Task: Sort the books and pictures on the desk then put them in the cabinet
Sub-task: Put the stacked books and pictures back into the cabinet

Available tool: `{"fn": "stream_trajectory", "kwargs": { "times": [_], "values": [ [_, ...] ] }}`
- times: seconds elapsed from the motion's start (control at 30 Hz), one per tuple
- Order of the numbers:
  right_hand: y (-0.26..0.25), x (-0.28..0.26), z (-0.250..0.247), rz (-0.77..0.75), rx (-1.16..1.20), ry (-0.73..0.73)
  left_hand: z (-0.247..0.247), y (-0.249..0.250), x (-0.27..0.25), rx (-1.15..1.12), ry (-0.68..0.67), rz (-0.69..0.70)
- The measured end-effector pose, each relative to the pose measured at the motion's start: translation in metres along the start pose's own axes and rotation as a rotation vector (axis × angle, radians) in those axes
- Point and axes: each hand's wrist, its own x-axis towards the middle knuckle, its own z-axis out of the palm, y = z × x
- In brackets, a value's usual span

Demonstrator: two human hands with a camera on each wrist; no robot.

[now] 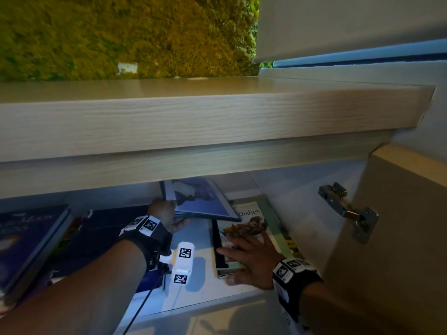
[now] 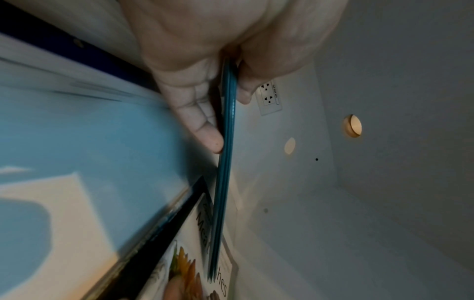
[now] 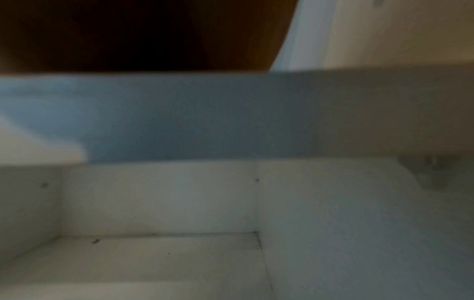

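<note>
Inside the open cabinet, my left hand (image 1: 169, 213) pinches a thin blue-covered picture book (image 1: 200, 199) by its left edge and holds it tilted above the shelf. In the left wrist view the left hand (image 2: 218, 105) has its thumb on one side of the book's teal edge (image 2: 225, 162) and its fingers on the other. My right hand (image 1: 249, 257) lies flat with spread fingers on a cookbook titled "Dishes" (image 1: 251, 213) at the right of the cabinet shelf (image 1: 200, 238). The same cookbook (image 2: 189, 263) lies below the held book. The right wrist view is blurred and shows no fingers.
A dark blue book (image 1: 26, 238) and a black book (image 1: 101, 235) lie at the shelf's left. The wooden desk top (image 1: 193, 122) overhangs the cabinet. The open door with its metal hinge (image 1: 348, 209) stands at the right. A socket (image 2: 269, 95) sits on the cabinet's back wall.
</note>
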Motion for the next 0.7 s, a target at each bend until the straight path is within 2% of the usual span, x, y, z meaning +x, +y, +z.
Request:
{"fn": "stream_trajectory", "kwargs": {
  "times": [0.07,0.1,0.13,0.23,0.27,0.33,0.4,0.5,0.6,0.7],
  "values": [
    [0.008,0.004,-0.001,-0.020,-0.013,0.010,0.000,-0.005,0.006,0.043,0.045,0.171],
    [0.011,0.005,-0.001,-0.028,-0.017,0.014,0.000,-0.005,0.007,0.058,0.061,0.210],
    [0.013,0.008,-0.002,-0.035,-0.023,0.020,0.000,-0.002,0.007,0.054,0.055,0.185],
    [0.017,0.014,-0.003,-0.023,-0.031,0.070,-0.003,0.013,0.000,-0.004,-0.030,-0.115],
    [0.017,0.016,-0.001,0.008,-0.034,0.102,-0.005,0.017,0.000,-0.016,-0.038,-0.163],
    [0.016,0.018,0.006,0.153,-0.015,0.158,-0.004,0.019,-0.004,-0.014,-0.032,-0.115],
    [0.016,0.019,0.010,0.326,0.063,0.161,0.000,0.013,-0.001,-0.025,0.030,0.028],
    [0.019,0.023,0.005,0.390,0.118,0.136,0.004,0.003,0.014,-0.033,0.049,0.191],
    [0.022,0.029,0.003,0.372,0.112,0.142,0.005,0.002,0.021,-0.104,0.022,0.072],
    [0.026,0.034,0.003,0.368,0.123,0.158,0.011,-0.002,0.027,-0.132,0.006,0.070]
  ]
}}
